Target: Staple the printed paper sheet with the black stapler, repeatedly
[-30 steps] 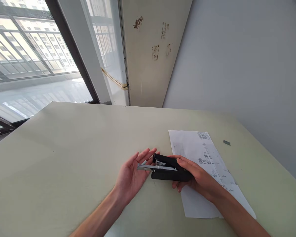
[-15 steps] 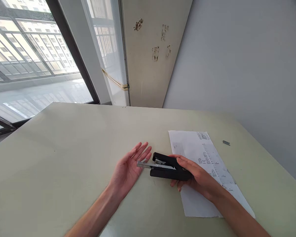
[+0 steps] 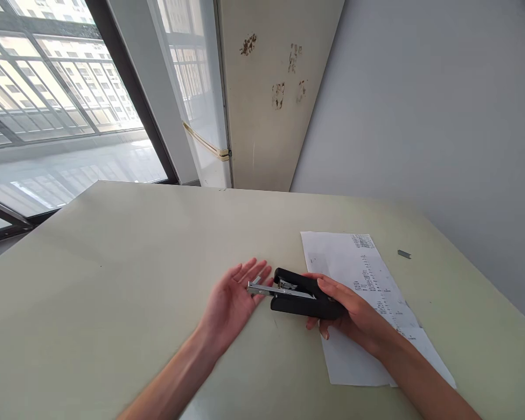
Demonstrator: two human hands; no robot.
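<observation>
Our left hand (image 3: pixel 231 298) has just eased its fingertips slightly towards us, palm up, open, holding nothing! Between our hands is an opened black stapler (image 3: pixel 304 306) with a silver metal rail (image 3: pixel 262 289); our right hand (image 3: pixel 352 306), fingers curled, clasps its rear.

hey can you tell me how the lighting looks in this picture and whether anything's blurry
Head view: bright daylight washes out parts of the window; head view: stapler and right hand look fairly sharp; head view: print on the paper is too unclear to read; head view: top-right corner darkens.
</observation>
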